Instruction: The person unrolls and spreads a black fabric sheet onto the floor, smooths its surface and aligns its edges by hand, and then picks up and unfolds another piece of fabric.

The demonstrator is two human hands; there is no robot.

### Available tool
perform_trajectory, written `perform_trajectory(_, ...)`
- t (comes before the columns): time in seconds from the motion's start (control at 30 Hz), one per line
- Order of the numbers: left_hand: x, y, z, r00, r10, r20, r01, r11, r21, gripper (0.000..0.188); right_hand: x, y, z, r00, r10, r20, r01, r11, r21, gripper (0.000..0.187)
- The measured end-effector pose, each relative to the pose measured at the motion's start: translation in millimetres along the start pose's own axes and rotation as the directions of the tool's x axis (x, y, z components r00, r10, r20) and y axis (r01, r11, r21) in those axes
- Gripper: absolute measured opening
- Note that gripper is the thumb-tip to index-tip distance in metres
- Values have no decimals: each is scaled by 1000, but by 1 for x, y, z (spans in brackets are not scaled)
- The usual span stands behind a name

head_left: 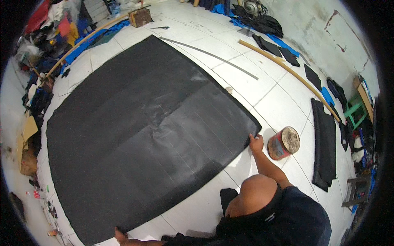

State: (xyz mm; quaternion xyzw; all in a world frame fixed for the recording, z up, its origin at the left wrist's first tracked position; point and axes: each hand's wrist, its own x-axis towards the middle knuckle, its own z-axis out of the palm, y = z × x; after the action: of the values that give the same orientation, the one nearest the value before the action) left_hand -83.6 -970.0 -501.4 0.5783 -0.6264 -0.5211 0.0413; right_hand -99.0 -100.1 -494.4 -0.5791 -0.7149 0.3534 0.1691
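Note:
A large black sheet point(123, 106), looking like coated fabric, lies spread on the white tiled floor point(283, 96). Thin pale lines run across its nearer right part, and a small crumpled patch shows near its middle. At the sheet's right corner, my right hand point(256, 142) is closed on the edge, thumb on top. My left hand point(120, 236) grips the near edge, toward the lower left corner; its fingertips are partly hidden. Just right of my right hand stands a round, worn red tin point(280, 146) with a stained lid.
Beyond the sheet lie a long grey strip point(209, 57), scissors point(161, 28) and a wooden pole point(287, 74). A folded black cloth point(324, 143) is at the right, near a green stool point(356, 111). Piled cloths and bags point(49, 33) line the left side. A brown box point(140, 17) stands behind.

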Motion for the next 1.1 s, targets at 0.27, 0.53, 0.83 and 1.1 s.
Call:
perform_trajectory(0.27,2,-17,-3,993,96,-74,-103,989,-106,46,-12,-18,-4,999,-32,-39,30,999,-34,64)
perform_trajectory(0.53,-15,-13,4,973,82,-215,-75,996,44,50,1,-17,-13,997,-71,-34,67,993,-102,62)
perform_trajectory(0.83,-17,-3,8,982,-94,-167,129,968,217,81,2,-23,-17,985,-171,21,170,937,-306,84)
perform_trajectory(1.1,0,-10,-17,988,-61,-145,83,986,146,84,-17,-43,-9,999,-38,18,42,925,-378,90)
